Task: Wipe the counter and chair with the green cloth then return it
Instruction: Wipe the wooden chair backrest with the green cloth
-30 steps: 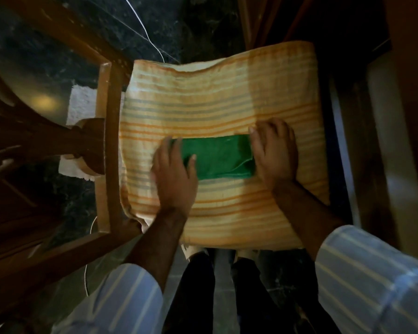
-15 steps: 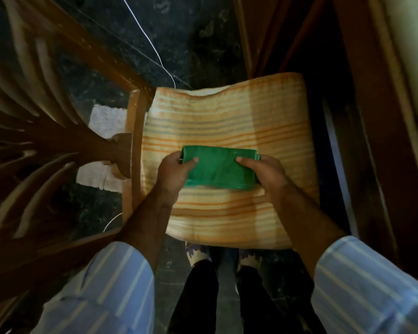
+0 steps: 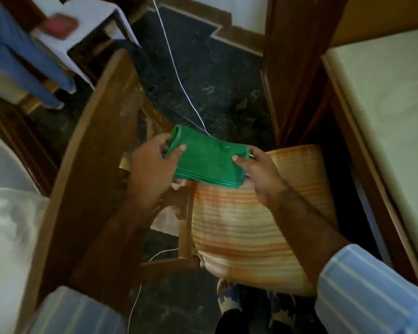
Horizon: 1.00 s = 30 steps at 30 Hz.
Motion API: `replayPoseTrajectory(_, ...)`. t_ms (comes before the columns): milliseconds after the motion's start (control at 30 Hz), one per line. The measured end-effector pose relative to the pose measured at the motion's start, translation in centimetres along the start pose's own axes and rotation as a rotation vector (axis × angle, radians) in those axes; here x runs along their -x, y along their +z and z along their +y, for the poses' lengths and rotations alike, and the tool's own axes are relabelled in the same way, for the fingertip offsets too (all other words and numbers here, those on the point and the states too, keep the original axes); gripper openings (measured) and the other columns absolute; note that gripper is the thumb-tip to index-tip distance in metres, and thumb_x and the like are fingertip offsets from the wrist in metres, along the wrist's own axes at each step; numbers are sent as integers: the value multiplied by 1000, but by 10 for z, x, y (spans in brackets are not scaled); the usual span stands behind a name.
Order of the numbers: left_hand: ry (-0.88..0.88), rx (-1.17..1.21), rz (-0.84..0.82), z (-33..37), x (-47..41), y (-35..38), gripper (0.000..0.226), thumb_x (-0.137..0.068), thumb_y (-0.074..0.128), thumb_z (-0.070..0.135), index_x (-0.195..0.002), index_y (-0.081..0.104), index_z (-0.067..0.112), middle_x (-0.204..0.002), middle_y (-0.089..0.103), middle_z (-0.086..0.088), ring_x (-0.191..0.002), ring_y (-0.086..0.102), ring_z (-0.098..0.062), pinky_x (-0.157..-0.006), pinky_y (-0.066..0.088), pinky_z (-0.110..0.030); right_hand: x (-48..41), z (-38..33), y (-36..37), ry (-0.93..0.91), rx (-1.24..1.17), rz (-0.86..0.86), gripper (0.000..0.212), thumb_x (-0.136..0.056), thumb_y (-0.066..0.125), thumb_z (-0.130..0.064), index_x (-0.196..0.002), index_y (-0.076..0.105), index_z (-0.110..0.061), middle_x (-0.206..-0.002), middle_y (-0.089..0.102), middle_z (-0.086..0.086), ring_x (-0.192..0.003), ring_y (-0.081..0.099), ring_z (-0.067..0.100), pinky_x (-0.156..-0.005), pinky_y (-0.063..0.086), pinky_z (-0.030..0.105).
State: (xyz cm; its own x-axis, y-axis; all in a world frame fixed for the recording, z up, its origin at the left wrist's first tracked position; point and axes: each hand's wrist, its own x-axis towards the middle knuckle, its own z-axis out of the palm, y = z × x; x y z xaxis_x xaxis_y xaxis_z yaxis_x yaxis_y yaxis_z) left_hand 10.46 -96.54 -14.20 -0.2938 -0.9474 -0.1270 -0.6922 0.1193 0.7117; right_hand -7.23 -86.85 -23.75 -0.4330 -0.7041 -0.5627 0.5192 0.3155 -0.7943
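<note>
1. The fingers (image 3: 179, 148) of the left hand (image 3: 152, 165) are closed on the left end of the green cloth (image 3: 208, 160), thumb on top and the rest curled beneath; the fingers of the right hand (image 3: 258, 174) pinch its right end the same way, thumb tip pressed onto the upper face.
2. The green cloth is held in the air between both hands, clear of any surface, above the far left corner of the striped seat cushion (image 3: 256, 225) and the wooden chair frame (image 3: 87, 179) just beside it.
3. It is folded into a thick rectangular pad, several layers showing along its near edge, its left end rolled slightly. It looks soft, clean and dry, though the dim light hides fine detail.
4. Judging by the neat fold, the step in hand seems to be carrying the cloth, either to start wiping or to put it back; I cannot tell which.
5. The next move calls for keeping the fold together while shifting toward the pale tabletop (image 3: 386, 112) at the right or the cloth's resting place.
</note>
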Motion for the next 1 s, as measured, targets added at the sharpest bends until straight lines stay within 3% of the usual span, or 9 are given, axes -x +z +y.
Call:
replayPoseTrajectory(133, 260, -396, 157, 23, -6, -69, 35, -96, 65, 40, -127, 63, 25, -99, 62, 9, -71, 60, -4, -58, 45, -15, 5, -7, 64, 4, -55, -90, 24, -98, 68, -4, -119, 66, -15, -118, 74, 8, -94, 76, 17, -69, 67, 28)
replayPoseTrajectory(267, 438, -580, 262, 23, -29, -117, 40, -94, 67, 42, -122, 68, 14, -93, 68, -4, -68, 55, -12, -54, 36, -16, 3, -14, 134, 7, -25, -66, 30, -95, 71, -4, -124, 65, -8, -125, 73, 20, -112, 73, 36, -98, 61, 54)
replayPoseTrajectory(367, 480, -559, 331, 11, -47, -130, 38, -93, 67, 40, -119, 70, 13, -101, 74, -13, -77, 56, -15, -66, 44, -28, 5, -17, 164, -24, 157, -54, 38, -91, 76, -11, -127, 66, -4, -129, 72, 21, -121, 69, 37, -104, 57, 42)
replayPoseTrajectory(467, 503, -555, 314, -3, -55, -129, 33, -92, 67, 31, -117, 70, 9, -104, 73, -15, -83, 63, -22, -72, 42, -29, 18, -21, 183, -279, 561, 35, 53, -92, 75, -30, -138, 59, -11, -141, 61, 13, -130, 61, 30, -102, 49, 32)
replayPoseTrajectory(567, 524, -544, 325, -11, -56, -130, 28, -91, 67, 27, -112, 70, 8, -99, 69, -15, -84, 57, -18, -73, 35, -23, 33, -20, 210, -559, 465, -106, 51, -104, 59, -27, -151, 48, -13, -151, 49, 6, -136, 54, 23, -112, 52, 40)
replayPoseTrajectory(667, 521, -511, 360, -14, -57, -130, 29, -94, 66, 34, -112, 70, 11, -97, 65, -10, -85, 53, -14, -68, 31, -12, 46, -11, 235, -485, 350, -207, 57, -111, 42, -36, -165, 27, -22, -174, 20, 0, -158, 26, 16, -126, 28, 35)
replayPoseTrajectory(767, 448, -433, 411, -10, -56, -127, 45, -100, 54, 54, -105, 72, 14, -90, 59, 1, -81, 52, -8, -64, 30, -4, 52, -2, 251, -436, 237, -204, 59, -112, 34, -44, -167, 14, -33, -178, -2, -9, -156, 0, -2, -121, 7, 24)
replayPoseTrajectory(900, 471, -232, 323, -5, -52, -121, 49, -109, 32, 49, -78, 57, 20, -67, 53, 5, -65, 53, -6, -59, 32, -10, 41, -1, 263, -442, 183, -138, 57, -113, 30, -42, -167, 11, -35, -178, -5, -8, -164, -7, 8, -136, 4, 44)
replayPoseTrajectory(1000, 367, -169, 110, -10, -57, -120, 62, -103, 26, 65, -126, 63, 22, -120, 69, 7, -109, 55, 18, -88, 36, 2, 21, -14, 267, -440, 215, -102, 58, -114, 25, -42, -167, 4, -35, -178, -9, -6, -164, -9, 10, -135, 4, 49)
